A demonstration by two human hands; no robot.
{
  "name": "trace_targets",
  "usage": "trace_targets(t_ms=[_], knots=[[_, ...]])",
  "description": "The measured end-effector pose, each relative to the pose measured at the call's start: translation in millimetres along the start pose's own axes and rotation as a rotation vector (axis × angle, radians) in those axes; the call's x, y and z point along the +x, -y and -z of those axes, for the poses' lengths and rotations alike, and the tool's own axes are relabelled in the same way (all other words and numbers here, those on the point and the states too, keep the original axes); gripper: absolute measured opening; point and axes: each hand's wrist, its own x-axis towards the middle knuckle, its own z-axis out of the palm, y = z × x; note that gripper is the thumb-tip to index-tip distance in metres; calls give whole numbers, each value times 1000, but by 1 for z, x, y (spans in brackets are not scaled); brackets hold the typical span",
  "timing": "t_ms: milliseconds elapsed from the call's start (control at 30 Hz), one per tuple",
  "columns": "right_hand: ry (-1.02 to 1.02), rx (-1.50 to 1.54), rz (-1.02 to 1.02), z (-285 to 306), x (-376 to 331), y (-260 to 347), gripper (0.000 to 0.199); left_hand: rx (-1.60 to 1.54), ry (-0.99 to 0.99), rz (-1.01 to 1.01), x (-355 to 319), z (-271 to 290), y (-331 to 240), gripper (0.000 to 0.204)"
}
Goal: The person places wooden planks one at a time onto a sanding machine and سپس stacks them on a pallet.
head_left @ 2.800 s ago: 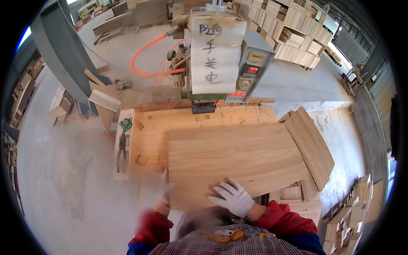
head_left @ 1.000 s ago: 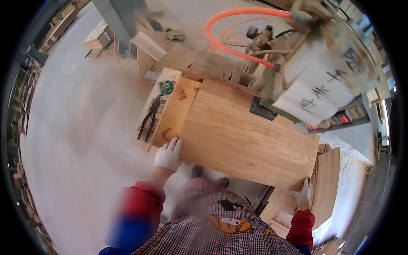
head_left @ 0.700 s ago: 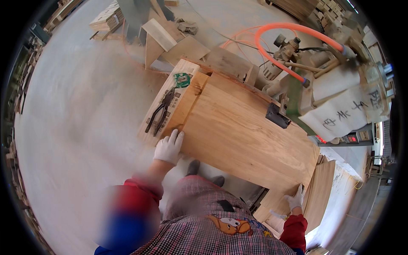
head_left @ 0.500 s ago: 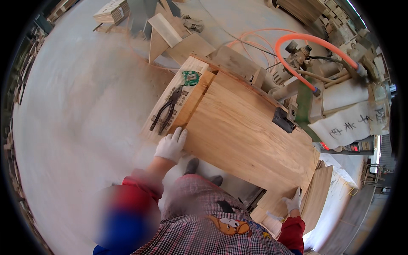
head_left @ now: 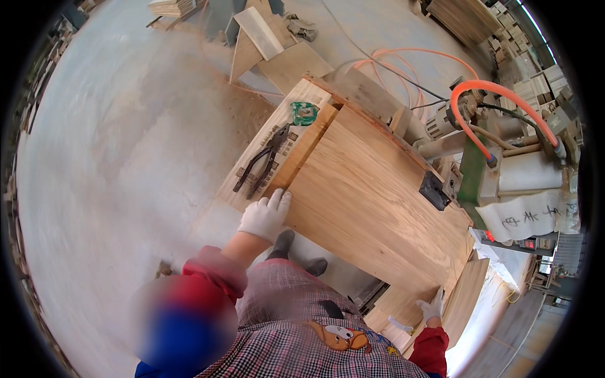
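A wide light-brown wooden panel lies flat on the machine's table. My left hand, in a white glove, rests at the panel's near left corner. Its fingers are stretched out over the edge, and its thumb is hidden. At the panel's near right end is my right hand, also gloved, touching the edge with thumb and fingers apart. Black-handled pliers and a green tape measure lie on a pale ledge just beyond my left hand.
Along the far side stands a machine with a thick orange hose and a black block at the panel's edge. Another board leans beside my right hand. Loose boards lie on the floor ahead.
The view has shifted, so the table and machine appear slightly lower and farther right. Both hands stay at the same ends of the panel.
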Motion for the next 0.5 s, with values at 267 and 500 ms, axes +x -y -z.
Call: trace_targets(t_ms=[267,500], knots=[[18,29,19,2,8,-28,118,-11,-24,-38,3,0,2,75],[55,181,-70,1,-1,8,121,2,-14,-53,3,2,5,71]])
